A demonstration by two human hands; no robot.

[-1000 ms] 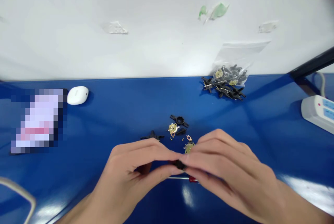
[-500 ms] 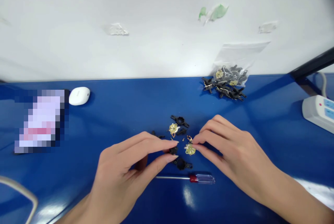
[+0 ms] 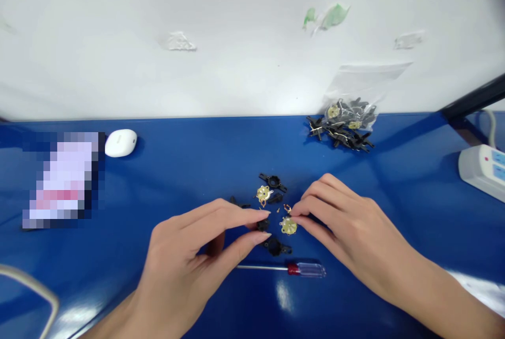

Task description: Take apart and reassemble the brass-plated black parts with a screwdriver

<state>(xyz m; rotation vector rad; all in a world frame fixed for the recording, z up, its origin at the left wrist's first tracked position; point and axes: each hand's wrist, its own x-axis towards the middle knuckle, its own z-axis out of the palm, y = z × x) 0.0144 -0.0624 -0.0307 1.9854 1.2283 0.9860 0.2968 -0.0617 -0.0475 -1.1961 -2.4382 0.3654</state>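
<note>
My left hand (image 3: 205, 249) pinches a small black plastic part (image 3: 262, 225) between thumb and index finger, and the fingertips partly cover it. My right hand (image 3: 339, 223) is closed, its thumb and finger gripping the upper right edge of a round brass-coloured plate (image 3: 289, 226). Just above that plate lies a small copper-coloured clip (image 3: 287, 208). Below the left fingertips sits a black ring-shaped bracket (image 3: 276, 247). Farther back are a second black bracket (image 3: 273, 181), another brass-coloured plate (image 3: 263, 193) and a black piece (image 3: 276, 198). A tiny screw (image 3: 278, 210) rests between the hands.
A screwdriver (image 3: 310, 269) lies in front of the parts. At the back right, a clear plastic bag (image 3: 355, 110) of parts adjoins a pile of black pieces (image 3: 347, 138). To the left are a white case (image 3: 121, 143) and a blurred-out device (image 3: 65, 181); a power strip (image 3: 483, 170) stands right.
The view has shifted very slightly. Both hands keep the same grip and place, and the parts on the table lie as before.
</note>
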